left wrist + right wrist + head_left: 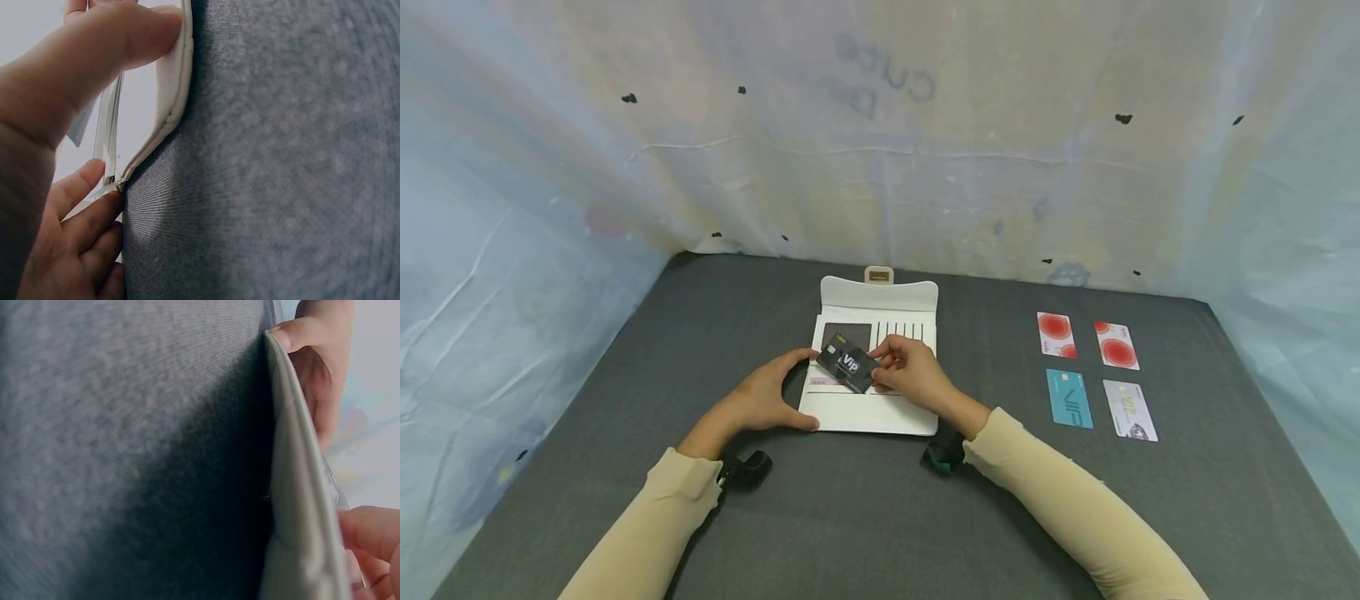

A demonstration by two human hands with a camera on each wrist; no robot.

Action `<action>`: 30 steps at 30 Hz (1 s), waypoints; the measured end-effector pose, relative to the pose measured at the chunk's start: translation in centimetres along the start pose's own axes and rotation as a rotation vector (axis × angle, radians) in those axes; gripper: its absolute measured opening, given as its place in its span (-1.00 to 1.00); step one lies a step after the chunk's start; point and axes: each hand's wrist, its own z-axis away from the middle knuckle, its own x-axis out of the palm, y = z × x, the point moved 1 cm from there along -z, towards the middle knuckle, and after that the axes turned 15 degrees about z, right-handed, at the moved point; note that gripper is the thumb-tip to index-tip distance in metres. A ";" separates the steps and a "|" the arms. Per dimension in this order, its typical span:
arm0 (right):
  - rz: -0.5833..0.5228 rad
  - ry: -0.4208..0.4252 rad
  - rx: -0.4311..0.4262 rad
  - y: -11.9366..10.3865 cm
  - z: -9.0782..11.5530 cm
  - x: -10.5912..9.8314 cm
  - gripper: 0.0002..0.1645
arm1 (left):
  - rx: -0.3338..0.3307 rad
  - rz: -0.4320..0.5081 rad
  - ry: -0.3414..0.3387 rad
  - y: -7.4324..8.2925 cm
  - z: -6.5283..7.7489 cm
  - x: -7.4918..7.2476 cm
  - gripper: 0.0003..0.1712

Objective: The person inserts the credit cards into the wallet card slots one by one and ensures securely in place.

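Observation:
An open white wallet lies on the grey table, its flap folded back to the far side. My left hand holds the wallet's left end, thumb on the near corner and fingers along the left edge. Above the wallet's middle, my right hand pinches the right end of a black VIP card, which is tilted. The card partly covers a dark window pocket and a pinkish printed slip. In the right wrist view, the wallet's near edge hides part of the right fingers.
Right of the wallet lie two red-and-white cards, a blue card and a whitish VIP card. A pale sheet hangs behind the table and along both sides.

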 end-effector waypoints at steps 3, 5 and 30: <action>0.003 -0.005 0.000 -0.1 0.0 -0.1 -0.71 | -0.003 0.007 0.001 0.0 0.0 0.1 0.23; 0.003 -0.011 -0.003 -0.1 0.0 -0.1 -0.70 | -0.005 0.009 0.003 0.1 0.0 0.1 0.23; 0.023 -0.018 -0.040 0.2 -0.2 -0.1 -0.73 | -0.028 0.004 -0.010 0.1 0.0 0.0 0.24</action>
